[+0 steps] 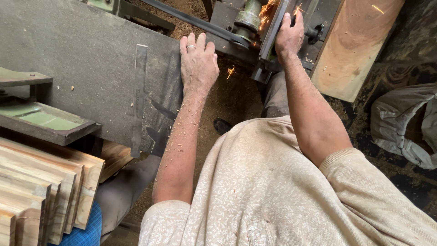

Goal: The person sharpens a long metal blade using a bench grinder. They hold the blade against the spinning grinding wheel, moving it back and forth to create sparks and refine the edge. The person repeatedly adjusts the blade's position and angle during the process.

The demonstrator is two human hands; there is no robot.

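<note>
Two hands busy: right hand (289,34) closed around a long metal blade (274,28) pressed to the grinder (249,18), sparks (268,7) flying; left hand (198,64) flat, open, bracing on the grey machine table (82,59). Grinding step; next likely needs steady sliding pressure.

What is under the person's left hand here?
The left hand lies flat on the grey machine table, beside a long flat metal bar. Sawdust sticks to the forearm. Whatever lies directly beneath the palm is covered.
</note>
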